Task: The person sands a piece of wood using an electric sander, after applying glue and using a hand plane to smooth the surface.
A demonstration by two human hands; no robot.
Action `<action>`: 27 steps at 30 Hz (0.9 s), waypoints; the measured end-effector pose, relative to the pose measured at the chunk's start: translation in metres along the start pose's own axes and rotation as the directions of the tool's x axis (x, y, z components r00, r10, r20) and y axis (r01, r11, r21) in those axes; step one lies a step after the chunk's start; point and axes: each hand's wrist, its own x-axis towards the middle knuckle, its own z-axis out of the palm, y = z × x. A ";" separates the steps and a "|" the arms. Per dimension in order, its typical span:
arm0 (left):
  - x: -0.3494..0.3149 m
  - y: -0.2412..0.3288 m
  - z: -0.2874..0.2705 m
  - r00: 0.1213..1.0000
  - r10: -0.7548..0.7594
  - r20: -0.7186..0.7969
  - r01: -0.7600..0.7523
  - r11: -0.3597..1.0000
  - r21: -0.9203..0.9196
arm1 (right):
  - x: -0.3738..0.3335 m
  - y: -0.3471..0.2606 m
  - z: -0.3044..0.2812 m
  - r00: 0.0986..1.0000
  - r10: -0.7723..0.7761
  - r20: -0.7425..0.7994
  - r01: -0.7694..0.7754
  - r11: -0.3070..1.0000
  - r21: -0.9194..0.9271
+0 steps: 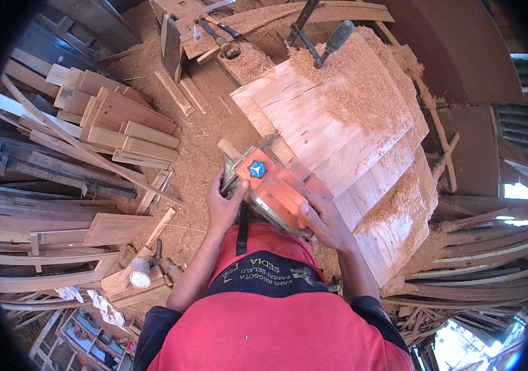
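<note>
We are supporting an orange power planer [282, 188] between the left hand [224, 201] and the right hand [326, 222], its body slanting from one to the other. Its round blue knob [256, 169] is facing upward beside the left thumb; a greyish edge is showing between the hands.

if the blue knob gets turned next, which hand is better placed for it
The left hand, likely: its thumb lies close to the blue knob, while the right hand holds the orange power tool farther from the knob.
</note>
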 end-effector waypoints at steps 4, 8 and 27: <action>0.012 0.011 -0.004 0.998 -0.051 0.026 0.054 0.989 -0.135 | 0.012 0.010 0.002 1.000 -0.012 0.006 0.013 1.000 -0.028; 0.016 0.011 -0.010 0.995 -0.097 -0.022 0.092 0.982 -0.165 | 0.024 0.011 0.006 1.000 0.009 0.014 -0.009 1.000 0.019; 0.033 -0.006 -0.075 0.977 -0.122 -0.174 0.116 0.992 -0.040 | 0.079 0.029 0.055 0.988 0.073 0.138 -0.110 0.953 0.281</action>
